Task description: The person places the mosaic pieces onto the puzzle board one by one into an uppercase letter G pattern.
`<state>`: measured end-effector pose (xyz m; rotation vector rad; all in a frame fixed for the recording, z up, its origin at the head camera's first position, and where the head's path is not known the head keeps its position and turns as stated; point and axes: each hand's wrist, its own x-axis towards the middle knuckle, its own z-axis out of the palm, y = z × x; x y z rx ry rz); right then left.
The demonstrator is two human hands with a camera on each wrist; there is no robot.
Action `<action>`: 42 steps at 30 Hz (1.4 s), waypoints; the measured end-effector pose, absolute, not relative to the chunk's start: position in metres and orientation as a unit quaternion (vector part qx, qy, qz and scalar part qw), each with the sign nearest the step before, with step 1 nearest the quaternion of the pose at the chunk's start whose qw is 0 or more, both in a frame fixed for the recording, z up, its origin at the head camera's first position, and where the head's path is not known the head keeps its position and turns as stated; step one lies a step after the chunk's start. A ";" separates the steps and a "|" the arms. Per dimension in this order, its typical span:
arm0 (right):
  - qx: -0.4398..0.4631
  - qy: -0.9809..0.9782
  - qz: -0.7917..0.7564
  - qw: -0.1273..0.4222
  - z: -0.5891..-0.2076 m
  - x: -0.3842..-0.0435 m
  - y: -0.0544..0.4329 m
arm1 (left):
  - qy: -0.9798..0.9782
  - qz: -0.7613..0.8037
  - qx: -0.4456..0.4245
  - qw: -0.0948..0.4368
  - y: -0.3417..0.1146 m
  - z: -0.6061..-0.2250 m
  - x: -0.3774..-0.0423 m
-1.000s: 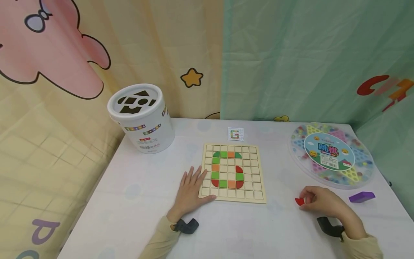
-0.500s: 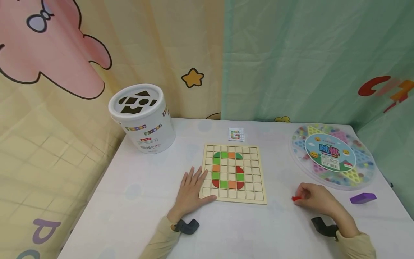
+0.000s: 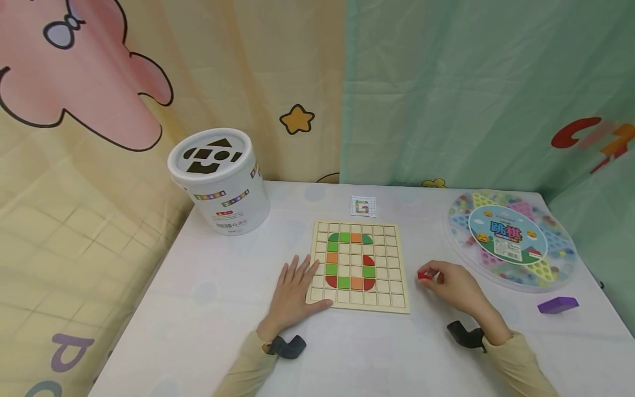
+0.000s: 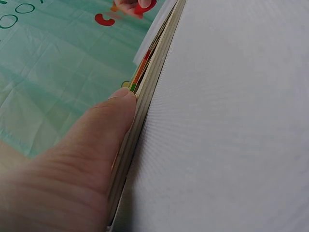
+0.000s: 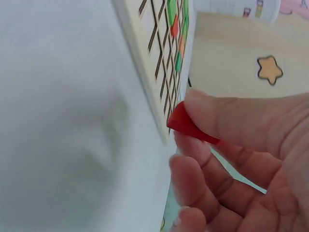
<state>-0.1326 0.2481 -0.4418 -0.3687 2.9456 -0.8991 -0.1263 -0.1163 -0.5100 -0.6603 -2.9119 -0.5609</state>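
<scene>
A wooden grid board [image 3: 387, 270] lies flat on the table, with green, orange and red tiles set in some of its squares in a G-like ring. My left hand [image 3: 291, 298] rests at the board's left edge, fingers spread and straight, thumb on its lower left corner; the left wrist view shows the thumb [image 4: 91, 135] against the rim. Just right of the board, my right hand [image 3: 456, 285] pinches a red tile [image 5: 186, 123] between thumb and fingers, above the table. A small card [image 3: 364, 206] with a G pattern lies behind the board.
A white bucket [image 3: 228, 204] with shaped holes in its lid stands at the back left. A round, clear Chinese checkers box [image 3: 511, 237] lies at the right. Near the right edge is a purple block [image 3: 558, 305]. Curtains hang behind the table.
My right hand has moved left and away from me with the red tile, from near the purple block to beside the board. The left hand stays in place.
</scene>
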 end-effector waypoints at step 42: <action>-0.169 0.933 -0.315 0.034 -0.454 -0.199 0.136 | -0.960 -0.177 -0.214 0.039 -0.117 -0.515 -0.129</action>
